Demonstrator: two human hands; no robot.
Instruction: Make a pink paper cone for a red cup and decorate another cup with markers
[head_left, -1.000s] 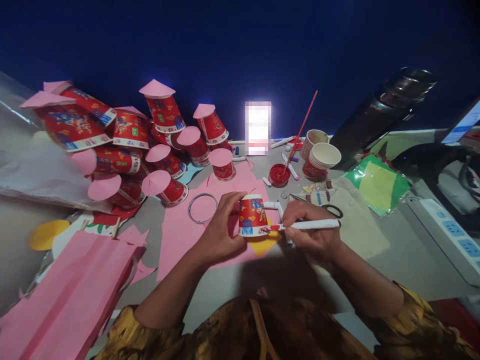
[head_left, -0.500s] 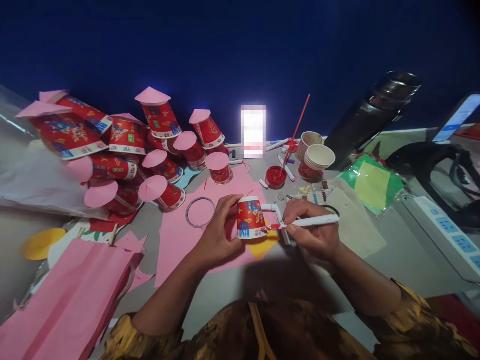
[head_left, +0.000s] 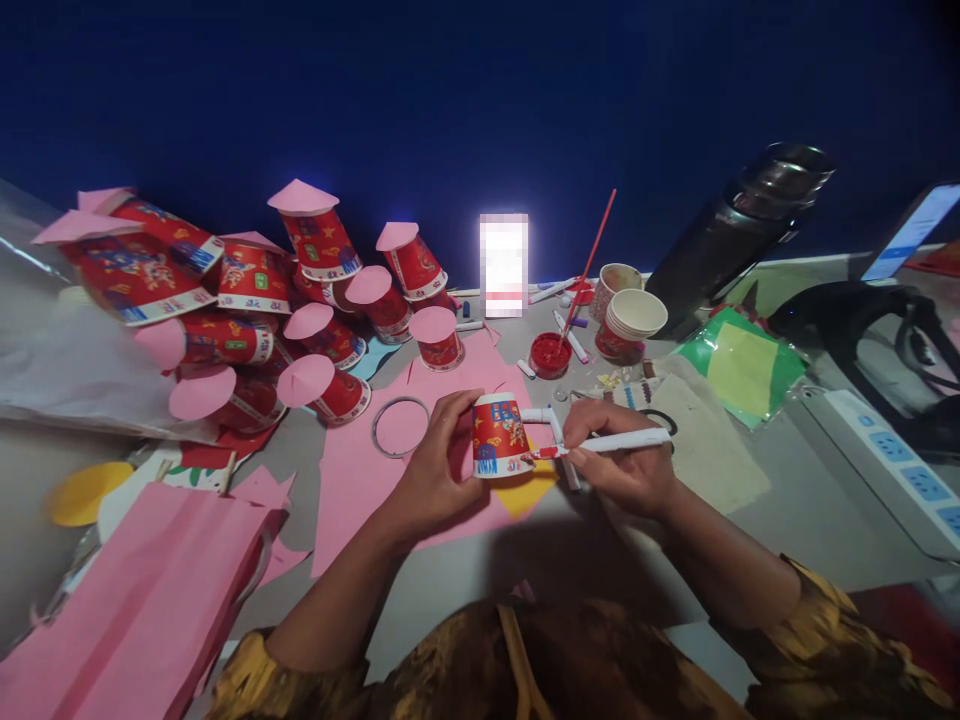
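My left hand (head_left: pixel 439 465) is closed around a red paper cup (head_left: pixel 498 430), which is upside down with its white rim at the bottom. Blue and red marks show along that rim. In my right hand (head_left: pixel 626 455) is a white marker (head_left: pixel 626 440), its red tip at the cup's lower right edge. Whether the tip touches the rim is hard to tell. Under the cup lie pink paper (head_left: pixel 360 500) and a piece of yellow paper (head_left: pixel 521 492). A roll of tape (head_left: pixel 376 428) rests left of my left hand.
Several red cups with pink paper cones (head_left: pixel 319 230) are piled at the left. Behind my hands stand a red paint pot (head_left: pixel 550 356) with a thin brush, stacked paper cups (head_left: pixel 636 318) and a dark flask (head_left: pixel 739 235). A power strip (head_left: pixel 896 455) lies at the right.
Hardly anything differs. The cup, the marker and both hands keep nearly the same pose, and the whole view has shifted slightly.
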